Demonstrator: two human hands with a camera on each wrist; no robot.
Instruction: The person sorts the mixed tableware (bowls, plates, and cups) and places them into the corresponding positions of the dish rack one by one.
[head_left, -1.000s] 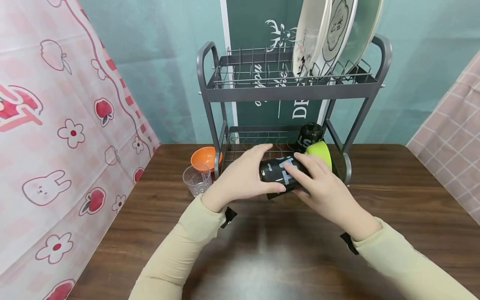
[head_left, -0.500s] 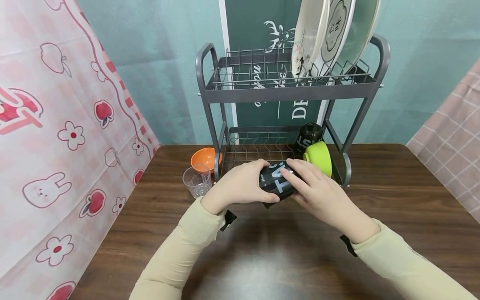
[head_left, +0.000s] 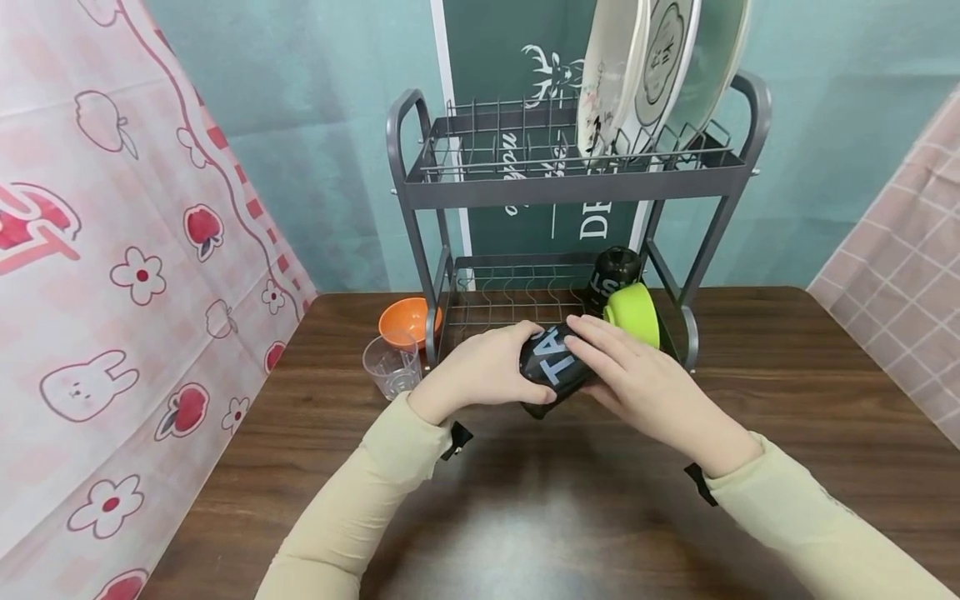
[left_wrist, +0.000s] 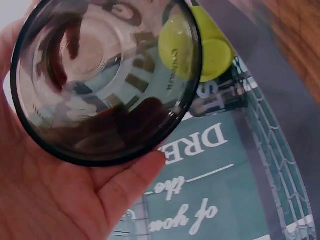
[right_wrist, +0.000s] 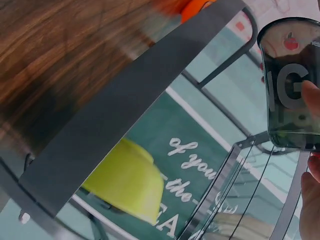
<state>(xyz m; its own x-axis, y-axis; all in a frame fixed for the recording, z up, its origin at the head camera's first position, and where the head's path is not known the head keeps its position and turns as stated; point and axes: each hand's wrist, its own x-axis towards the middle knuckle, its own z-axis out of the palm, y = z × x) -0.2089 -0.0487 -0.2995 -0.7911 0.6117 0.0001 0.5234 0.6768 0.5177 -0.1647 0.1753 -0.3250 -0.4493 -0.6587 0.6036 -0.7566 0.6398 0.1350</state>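
Note:
Both hands hold a dark tinted drinking glass (head_left: 553,360) with pale block letters, tilted in front of the rack. My left hand (head_left: 483,364) grips one end, thumb on the near side and fingers beyond it. Across the other end curl the fingers of my right hand (head_left: 633,371). In the left wrist view I look into the mouth of the glass (left_wrist: 107,95), its rim near the left hand (left_wrist: 60,195). The right wrist view has the lettered side of the glass (right_wrist: 289,85), with right-hand fingers at the frame edge.
A grey two-tier dish rack (head_left: 577,190) stands behind, with upright plates (head_left: 611,83) on top. Its lower tier holds another dark glass (head_left: 615,271) and a lime-green bowl (head_left: 635,312). An orange bowl (head_left: 405,319) and a clear cup (head_left: 392,367) stand left on the wooden table (head_left: 757,375).
Both hands have come down a little and away from the rack with the glass. The glass has turned between them, so its lettering lies at a different angle.

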